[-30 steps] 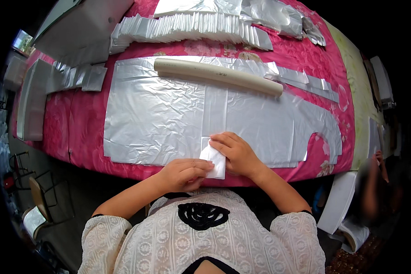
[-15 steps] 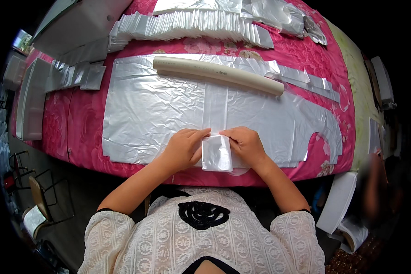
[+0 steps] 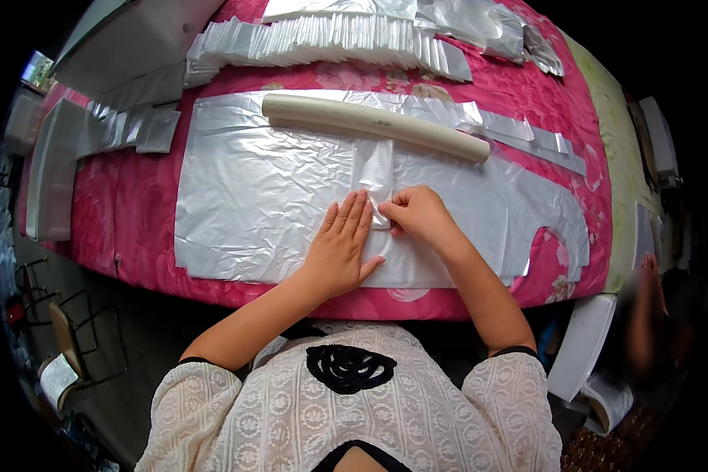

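Note:
A stack of flat silvery-white plastic bags [image 3: 244,204] lies spread in front of me, with handle-shaped cut-outs at its right end. On its middle rests a narrow folded plastic bag [image 3: 374,169], running away from me toward the tube. My left hand [image 3: 340,245] is open, palm down, its fingertips on the left edge of the folded bag and the stack. At the right edge of that bag, my right hand [image 3: 421,214] is closed, thumb and forefinger pinching its near end. A cream plastic tube [image 3: 374,124] lies across the far part of the stack.
A long row of folded bags [image 3: 315,41] stands at the back, with loose plastic sheets [image 3: 480,27] beside it. White bins [image 3: 51,177] and more folded bags [image 3: 159,130] are at the left. Pink flowered cloth [image 3: 145,204] covers the table. Chairs [image 3: 67,346] stand at lower left.
The bag's near end has been folded over, away from me. My left hand has gone from gripping it to lying flat, and my right hand has moved slightly farther away.

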A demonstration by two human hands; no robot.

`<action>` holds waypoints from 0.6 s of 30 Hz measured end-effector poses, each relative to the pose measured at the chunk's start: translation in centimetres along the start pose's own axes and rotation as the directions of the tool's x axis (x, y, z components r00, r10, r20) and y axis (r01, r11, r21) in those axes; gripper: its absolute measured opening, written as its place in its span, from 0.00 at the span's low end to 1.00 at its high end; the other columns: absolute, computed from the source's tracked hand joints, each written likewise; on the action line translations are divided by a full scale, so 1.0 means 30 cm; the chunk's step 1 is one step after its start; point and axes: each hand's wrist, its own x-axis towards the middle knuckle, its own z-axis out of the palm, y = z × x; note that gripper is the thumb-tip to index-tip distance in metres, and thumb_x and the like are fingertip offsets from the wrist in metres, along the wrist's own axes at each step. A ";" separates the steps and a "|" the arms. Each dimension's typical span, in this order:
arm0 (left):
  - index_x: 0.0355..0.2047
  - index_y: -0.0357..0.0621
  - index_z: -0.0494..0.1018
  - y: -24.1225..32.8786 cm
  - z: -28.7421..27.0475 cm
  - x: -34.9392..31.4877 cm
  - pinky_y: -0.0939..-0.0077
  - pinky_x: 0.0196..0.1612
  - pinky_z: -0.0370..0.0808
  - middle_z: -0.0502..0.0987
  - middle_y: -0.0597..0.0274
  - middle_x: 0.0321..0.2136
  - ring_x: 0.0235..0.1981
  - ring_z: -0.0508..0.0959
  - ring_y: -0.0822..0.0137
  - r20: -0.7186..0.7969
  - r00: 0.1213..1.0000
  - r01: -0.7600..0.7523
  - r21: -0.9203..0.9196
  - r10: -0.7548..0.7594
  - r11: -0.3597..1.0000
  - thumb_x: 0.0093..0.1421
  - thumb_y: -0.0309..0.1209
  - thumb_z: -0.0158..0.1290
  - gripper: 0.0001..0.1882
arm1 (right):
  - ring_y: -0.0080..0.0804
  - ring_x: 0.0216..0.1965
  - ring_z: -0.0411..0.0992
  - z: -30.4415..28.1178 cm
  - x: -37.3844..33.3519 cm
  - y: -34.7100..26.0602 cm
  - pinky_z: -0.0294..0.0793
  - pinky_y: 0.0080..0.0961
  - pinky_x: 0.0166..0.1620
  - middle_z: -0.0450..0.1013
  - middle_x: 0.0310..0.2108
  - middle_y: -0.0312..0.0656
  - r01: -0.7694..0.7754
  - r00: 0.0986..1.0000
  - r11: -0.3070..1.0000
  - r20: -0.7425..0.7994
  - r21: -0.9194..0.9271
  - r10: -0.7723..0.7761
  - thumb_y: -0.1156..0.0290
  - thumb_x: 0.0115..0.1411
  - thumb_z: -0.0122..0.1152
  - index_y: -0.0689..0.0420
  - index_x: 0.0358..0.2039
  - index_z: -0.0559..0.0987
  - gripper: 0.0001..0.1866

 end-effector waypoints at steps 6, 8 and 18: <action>0.59 0.32 0.54 -0.022 -0.022 0.011 0.61 0.63 0.51 0.55 0.46 0.61 0.63 0.54 0.54 -0.035 0.999 -0.013 -0.012 0.012 1.000 0.52 0.44 0.52 0.39 | 0.41 0.53 0.65 0.036 -0.049 0.067 0.63 0.35 0.55 0.66 0.51 0.49 0.518 0.527 0.435 -0.125 -0.737 -0.840 0.67 0.46 0.66 0.59 0.48 0.71 0.28; 0.57 0.32 0.57 -0.045 -0.032 0.027 0.62 0.60 0.55 0.59 0.47 0.59 0.60 0.59 0.55 -0.076 0.996 -0.048 -0.034 0.046 0.998 0.50 0.40 0.54 0.37 | 0.43 0.54 0.64 0.011 -0.025 0.085 0.60 0.36 0.58 0.67 0.51 0.48 0.631 0.505 0.356 0.017 -0.689 -0.863 0.70 0.48 0.63 0.60 0.50 0.71 0.27; 0.50 0.31 0.64 -0.083 -0.033 0.070 0.66 0.52 0.65 0.68 0.49 0.51 0.53 0.68 0.58 -0.105 0.982 -0.143 0.131 0.158 0.981 0.47 0.25 0.50 0.27 | 0.43 0.46 0.69 -0.035 0.035 0.045 0.70 0.33 0.48 0.72 0.43 0.45 0.761 0.556 0.491 0.036 -0.423 -0.830 0.84 0.46 0.54 0.62 0.40 0.75 0.18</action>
